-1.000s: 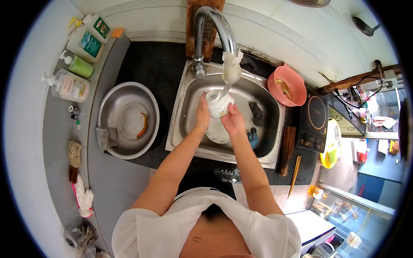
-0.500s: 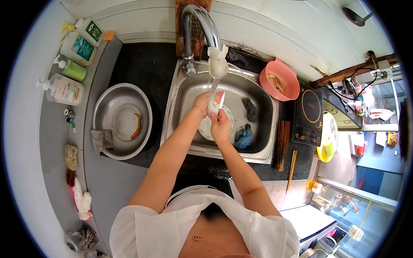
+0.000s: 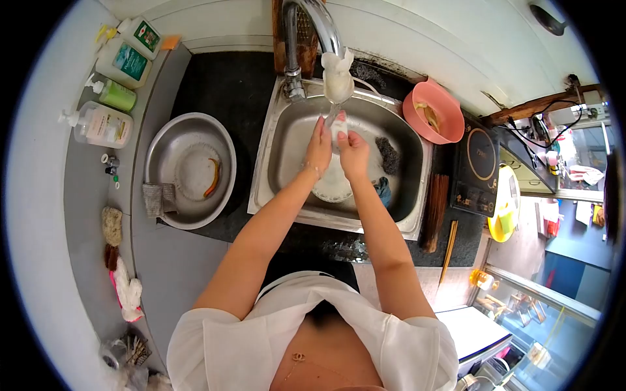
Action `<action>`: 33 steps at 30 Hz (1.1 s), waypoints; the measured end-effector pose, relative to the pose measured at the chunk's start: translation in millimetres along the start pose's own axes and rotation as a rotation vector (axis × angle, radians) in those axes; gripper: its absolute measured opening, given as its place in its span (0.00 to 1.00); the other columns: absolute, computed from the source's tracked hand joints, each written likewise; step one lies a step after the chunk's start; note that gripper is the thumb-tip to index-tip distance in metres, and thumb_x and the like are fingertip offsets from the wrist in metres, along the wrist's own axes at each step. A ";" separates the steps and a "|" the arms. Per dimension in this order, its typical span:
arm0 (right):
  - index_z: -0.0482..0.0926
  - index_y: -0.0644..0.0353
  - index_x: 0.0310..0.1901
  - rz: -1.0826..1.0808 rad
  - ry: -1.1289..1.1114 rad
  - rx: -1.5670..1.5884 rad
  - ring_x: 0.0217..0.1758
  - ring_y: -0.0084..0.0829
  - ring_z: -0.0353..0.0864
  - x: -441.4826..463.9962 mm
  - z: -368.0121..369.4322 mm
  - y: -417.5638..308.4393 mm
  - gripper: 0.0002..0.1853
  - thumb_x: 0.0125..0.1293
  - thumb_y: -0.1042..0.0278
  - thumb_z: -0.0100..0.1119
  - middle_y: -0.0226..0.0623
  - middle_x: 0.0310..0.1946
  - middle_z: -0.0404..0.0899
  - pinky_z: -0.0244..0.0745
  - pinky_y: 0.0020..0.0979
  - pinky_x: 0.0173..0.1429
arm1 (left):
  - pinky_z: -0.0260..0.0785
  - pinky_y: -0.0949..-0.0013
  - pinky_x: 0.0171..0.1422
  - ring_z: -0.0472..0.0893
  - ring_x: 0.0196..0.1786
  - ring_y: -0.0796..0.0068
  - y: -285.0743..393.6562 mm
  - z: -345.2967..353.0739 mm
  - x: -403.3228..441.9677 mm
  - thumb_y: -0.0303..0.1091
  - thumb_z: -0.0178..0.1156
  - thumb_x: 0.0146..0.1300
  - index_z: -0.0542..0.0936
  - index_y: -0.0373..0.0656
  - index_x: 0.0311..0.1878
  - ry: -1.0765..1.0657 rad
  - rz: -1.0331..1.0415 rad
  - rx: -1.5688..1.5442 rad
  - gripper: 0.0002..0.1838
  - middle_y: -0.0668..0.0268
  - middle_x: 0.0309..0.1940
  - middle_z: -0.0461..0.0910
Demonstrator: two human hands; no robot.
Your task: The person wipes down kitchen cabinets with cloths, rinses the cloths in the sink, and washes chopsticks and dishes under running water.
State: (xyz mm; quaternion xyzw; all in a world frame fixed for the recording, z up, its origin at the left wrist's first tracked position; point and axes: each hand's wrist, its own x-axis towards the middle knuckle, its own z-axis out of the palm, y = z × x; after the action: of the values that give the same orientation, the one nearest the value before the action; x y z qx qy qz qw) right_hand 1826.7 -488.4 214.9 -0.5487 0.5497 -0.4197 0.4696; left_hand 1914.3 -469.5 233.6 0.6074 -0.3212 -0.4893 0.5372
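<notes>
Under the running tap [image 3: 324,32], whose spout is wrapped in white cloth [image 3: 338,75], a small white bowl [image 3: 340,128] with a reddish pattern is held on its side. My left hand [image 3: 319,148] is closed on the bowl's left side, its fingers partly hidden. My right hand [image 3: 354,155] grips the opposite side with the thumb on top. Below them a white plate [image 3: 332,188] lies in the steel sink [image 3: 280,140], partly covered by my hands. To the right in the sink are a dark scouring pad [image 3: 388,156] and a blue cloth [image 3: 383,190], half hidden by my right forearm.
Left of the sink stands a metal basin [image 3: 156,166] with a grey cloth [image 3: 158,199] over its rim. A pink basket [image 3: 450,130], an induction cooker [image 3: 476,159], a bundled brush [image 3: 435,212] and chopsticks [image 3: 448,251] are on the right. Several pump bottles [image 3: 104,124] line the left ledge.
Both hands have lifted the bowl closer to the tap and turned it, so less of its patterned side shows. The whole view has shifted slightly.
</notes>
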 end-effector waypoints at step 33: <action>0.72 0.64 0.42 0.357 -0.451 0.559 0.38 0.23 0.74 -32.1 -17.8 21.5 0.09 0.62 0.70 0.47 0.31 0.36 0.76 0.72 0.27 0.43 | 0.63 0.55 0.53 0.75 0.46 0.64 -24.8 -42.6 61.2 0.47 0.35 0.62 0.74 0.43 0.46 -0.610 -0.422 0.276 0.23 0.60 0.43 0.75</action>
State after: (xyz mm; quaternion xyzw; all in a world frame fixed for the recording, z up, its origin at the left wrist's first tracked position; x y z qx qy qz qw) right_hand 1803.4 -456.4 199.4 -0.3741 0.3842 -0.3340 0.7752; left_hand 1970.3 -505.7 192.0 0.5532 -0.3970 -0.6992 0.2179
